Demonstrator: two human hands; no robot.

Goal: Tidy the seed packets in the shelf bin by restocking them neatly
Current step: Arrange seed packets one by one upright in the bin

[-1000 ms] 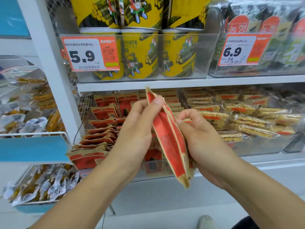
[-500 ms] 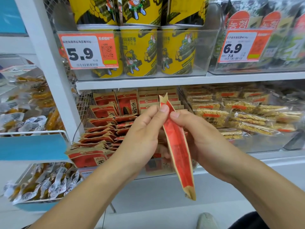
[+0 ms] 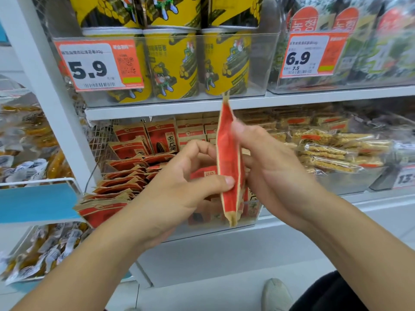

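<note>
red seed packet (image 3: 229, 167) upright, edge-on, long axis vertical, pinched by left hand (image 3: 179, 187), right hand (image 3: 271, 167) fingers

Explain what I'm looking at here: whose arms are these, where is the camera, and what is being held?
No machine here: a person wears one wide-angle camera on the head, looking forward and down, so the two bare arms are their own. The left hand and right hand together hold one red and tan seed packet, upright and edge-on to the camera. Behind it, a clear bin on the lower shelf holds many more such packets, some standing at the back, others leaning in a loose row. The shelf above carries yellow tubs and a price tag reading 5.9. Wrapped snack bars lie to the right.
</note>
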